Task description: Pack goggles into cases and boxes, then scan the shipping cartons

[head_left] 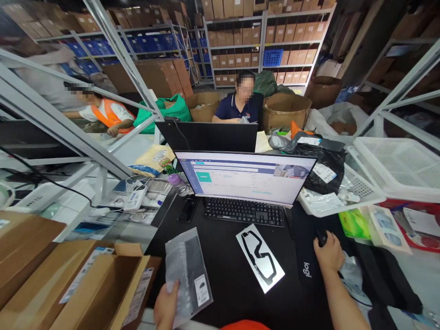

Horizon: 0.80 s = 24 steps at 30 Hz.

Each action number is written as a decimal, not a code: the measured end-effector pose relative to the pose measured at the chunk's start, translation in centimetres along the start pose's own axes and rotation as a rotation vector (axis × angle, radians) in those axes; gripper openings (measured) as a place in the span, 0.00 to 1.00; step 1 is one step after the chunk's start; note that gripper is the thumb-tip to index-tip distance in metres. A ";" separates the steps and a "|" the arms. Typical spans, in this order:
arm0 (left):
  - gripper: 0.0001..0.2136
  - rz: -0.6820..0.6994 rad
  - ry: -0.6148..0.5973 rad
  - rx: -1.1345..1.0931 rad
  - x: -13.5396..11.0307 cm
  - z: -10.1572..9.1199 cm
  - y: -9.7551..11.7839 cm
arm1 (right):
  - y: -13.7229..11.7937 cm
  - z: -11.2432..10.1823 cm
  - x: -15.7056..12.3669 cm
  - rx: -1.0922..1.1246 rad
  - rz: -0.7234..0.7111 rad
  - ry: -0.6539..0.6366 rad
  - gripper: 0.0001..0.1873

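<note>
My left hand grips the near edge of a grey plastic packet with a white label, held over the black desk. My right hand is closed over a black computer mouse on a black mouse pad. Between the hands lies a flat white packet with a dark outline shape printed on it. Beyond it are a black keyboard and a lit monitor.
An open cardboard box stands at the near left. White plastic trays and black bagged parcels sit to the right. A phone lies left of the keyboard. Two people sit behind the monitors among boxes and shelving.
</note>
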<state>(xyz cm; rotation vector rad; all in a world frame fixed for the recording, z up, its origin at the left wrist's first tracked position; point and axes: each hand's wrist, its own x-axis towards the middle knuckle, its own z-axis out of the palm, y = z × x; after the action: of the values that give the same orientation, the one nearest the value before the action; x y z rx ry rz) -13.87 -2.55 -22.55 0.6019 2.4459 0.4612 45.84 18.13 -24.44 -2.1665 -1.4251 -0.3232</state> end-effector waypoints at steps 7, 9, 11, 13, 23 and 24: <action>0.21 -0.009 0.021 0.039 0.2 0.4 -0.1 | -0.1 -0.2 0.0 0.000 -0.014 -0.014 0.29; 0.23 -0.010 0.024 0.052 0.1 0.5 -0.1 | -0.1 -0.2 0.0 -0.012 -0.028 -0.032 0.28; 0.24 -0.011 0.024 0.062 0.1 0.6 -0.2 | -0.1 -0.1 0.0 -0.026 -0.046 -0.036 0.27; 0.24 -0.012 0.023 0.068 0.2 0.7 -0.2 | -0.1 0.0 -0.1 -0.042 -0.066 -0.013 0.28; 0.21 0.012 0.050 0.053 0.1 0.9 -0.3 | 0.6 1.1 -0.2 -0.059 -0.133 0.105 0.30; 0.21 0.013 0.052 0.053 0.1 0.9 -0.3 | 0.7 1.1 -0.2 -0.061 -0.138 0.108 0.30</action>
<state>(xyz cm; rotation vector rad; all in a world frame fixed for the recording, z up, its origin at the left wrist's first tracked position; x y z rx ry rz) -13.46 -2.58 -23.42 0.6357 2.5113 0.4238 46.24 18.36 -25.68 -2.0691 -1.5250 -0.5323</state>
